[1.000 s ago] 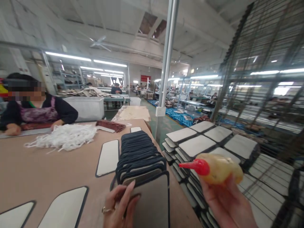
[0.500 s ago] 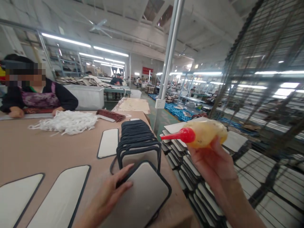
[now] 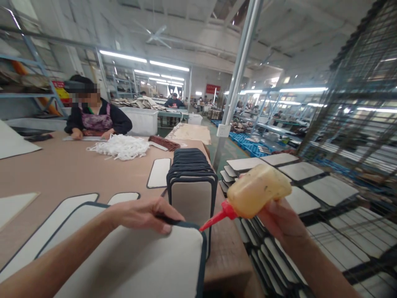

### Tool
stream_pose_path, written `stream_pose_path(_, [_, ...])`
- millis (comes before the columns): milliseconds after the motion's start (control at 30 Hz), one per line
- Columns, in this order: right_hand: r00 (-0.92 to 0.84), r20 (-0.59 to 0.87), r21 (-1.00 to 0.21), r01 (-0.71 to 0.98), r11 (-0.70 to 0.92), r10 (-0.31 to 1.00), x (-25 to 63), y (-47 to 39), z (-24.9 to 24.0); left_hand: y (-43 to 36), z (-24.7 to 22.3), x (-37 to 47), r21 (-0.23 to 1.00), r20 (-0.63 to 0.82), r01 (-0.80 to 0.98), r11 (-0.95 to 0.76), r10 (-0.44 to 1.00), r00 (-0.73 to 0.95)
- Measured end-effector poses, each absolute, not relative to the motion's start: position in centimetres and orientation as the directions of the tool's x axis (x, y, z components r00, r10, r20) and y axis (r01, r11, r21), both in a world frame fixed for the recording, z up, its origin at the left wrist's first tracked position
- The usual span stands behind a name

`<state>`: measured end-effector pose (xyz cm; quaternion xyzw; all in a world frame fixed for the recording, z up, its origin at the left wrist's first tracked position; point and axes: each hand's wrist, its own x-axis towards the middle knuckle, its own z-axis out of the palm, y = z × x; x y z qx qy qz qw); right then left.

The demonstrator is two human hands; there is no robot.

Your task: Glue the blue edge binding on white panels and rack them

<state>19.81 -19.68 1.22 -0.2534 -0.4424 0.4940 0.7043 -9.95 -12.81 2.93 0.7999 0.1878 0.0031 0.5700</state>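
Observation:
My left hand [image 3: 151, 213] pinches the top edge of a white panel with dark edging [image 3: 149, 256], thumb on its face and fingers behind. In my right hand [image 3: 279, 215] is a yellowish squeeze bottle [image 3: 259, 190], tilted down to the left. Its red nozzle [image 3: 217, 216] meets, or nearly meets, the dark edging at the panel's upper right corner. Right behind stands a row of similar dark-edged panels [image 3: 192, 198], packed upright. More such panels lie flat on the table, among them a small panel [image 3: 159, 173] left of the row.
A person [image 3: 96, 116] sits across the brown table [image 3: 124, 176], beside a heap of white strips [image 3: 120, 147] and a brown bundle [image 3: 164, 142]. On my right are stacked panels [image 3: 330, 190] and a wire rack [image 3: 366, 82]. A metal post [image 3: 238, 70] rises beyond the table.
My left hand has gone from reaching at the upright row to holding a panel in front of me. The bottle has tipped nozzle-down and come to the panel's corner. The view has swung left.

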Motion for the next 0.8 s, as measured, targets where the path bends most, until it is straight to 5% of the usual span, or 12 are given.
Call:
stream_pose_path(267, [-0.063, 0.393, -0.846, -0.416, 0.334, 0.917, 20.6, -20.5, 1.7, -13.6, 5.9, -8.4, 0.862, -0.314, 0.384, -0.330, 0.248, 0.917])
stream_pose_path(800, [0.119, 0.396, -0.835, -0.366, 0.411, 0.910, 20.8, -22.0, 0.3, -12.7, 5.7, -9.6, 0.948, -0.202, 0.250, -0.198, 0.235, 0.951])
